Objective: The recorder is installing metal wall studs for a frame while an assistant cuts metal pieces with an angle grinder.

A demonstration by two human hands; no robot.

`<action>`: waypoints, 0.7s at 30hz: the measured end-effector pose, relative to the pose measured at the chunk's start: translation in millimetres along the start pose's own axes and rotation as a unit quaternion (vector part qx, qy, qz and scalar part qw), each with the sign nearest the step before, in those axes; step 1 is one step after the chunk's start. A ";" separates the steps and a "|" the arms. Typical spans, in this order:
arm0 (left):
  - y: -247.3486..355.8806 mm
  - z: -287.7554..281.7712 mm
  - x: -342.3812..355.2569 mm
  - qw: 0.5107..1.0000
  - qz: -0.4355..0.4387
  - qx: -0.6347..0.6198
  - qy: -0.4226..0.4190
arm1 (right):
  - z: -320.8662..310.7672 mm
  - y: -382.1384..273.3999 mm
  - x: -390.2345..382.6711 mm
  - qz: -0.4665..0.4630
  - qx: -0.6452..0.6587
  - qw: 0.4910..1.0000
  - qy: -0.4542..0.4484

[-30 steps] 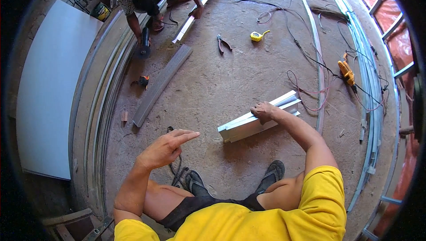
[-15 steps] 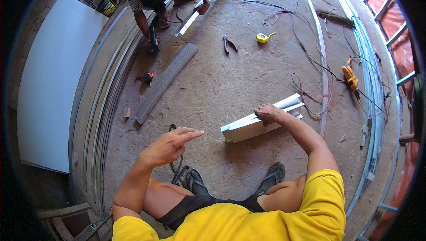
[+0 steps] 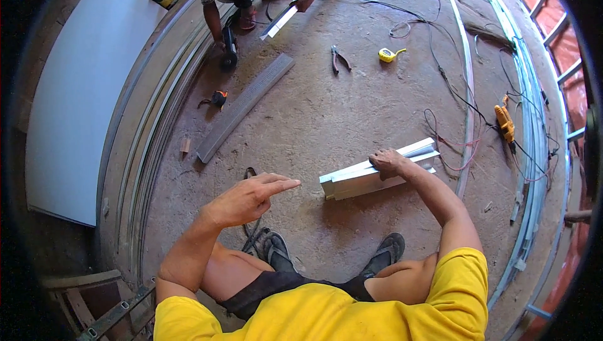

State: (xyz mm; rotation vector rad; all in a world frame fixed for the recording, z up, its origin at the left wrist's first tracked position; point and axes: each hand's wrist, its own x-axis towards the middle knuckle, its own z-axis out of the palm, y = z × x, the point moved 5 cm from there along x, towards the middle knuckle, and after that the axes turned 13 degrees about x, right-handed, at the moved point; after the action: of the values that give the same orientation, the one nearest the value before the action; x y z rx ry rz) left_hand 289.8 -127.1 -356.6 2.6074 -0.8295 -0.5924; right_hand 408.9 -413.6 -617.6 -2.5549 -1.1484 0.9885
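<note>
My right hand (image 3: 388, 162) is closed on a short bundle of silver metal channels (image 3: 361, 185), gripping it from above near its right part. The bundle sits tilted on the concrete floor in front of my right foot, its flanges facing up. My left hand (image 3: 250, 199) hovers above the floor in front of my left knee, holding nothing. Its upper fingers stretch toward the left end of the bundle without touching it, and the lower ones are bent. A dark strap or cord (image 3: 252, 235) lies below that hand, beside my left sandal.
Ahead left, another person crouches with an angle grinder (image 3: 228, 58) and a long metal channel (image 3: 281, 22). On the floor lie a grey ribbed bar (image 3: 246, 108), pliers (image 3: 340, 59), a yellow tape measure (image 3: 388, 55), an orange drill (image 3: 504, 122), cords and long metal strips (image 3: 532, 146).
The whole view has shifted slightly, so floor things appear further right. My right hand keeps its grip on the channels, and my left hand keeps its outstretched pose. The other person's grinder stays near the floor.
</note>
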 end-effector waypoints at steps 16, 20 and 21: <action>-2.3 2.6 -1.6 1.000 0.014 0.004 0.011 | -1.8 -1.4 0.5 0.012 0.004 1.000 0.001; 1.1 -0.6 -1.4 1.000 0.018 0.000 0.008 | -2.3 -2.1 0.4 0.009 0.005 1.000 -0.003; 1.4 -1.0 -1.4 1.000 0.016 0.003 0.008 | -2.5 -2.5 0.5 0.006 0.005 1.000 0.001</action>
State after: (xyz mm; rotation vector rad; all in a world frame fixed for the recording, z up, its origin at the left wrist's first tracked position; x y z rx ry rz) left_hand 288.6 -127.2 -354.8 2.5956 -0.8683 -0.5600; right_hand 409.2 -411.3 -614.9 -2.5583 -1.1263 0.9922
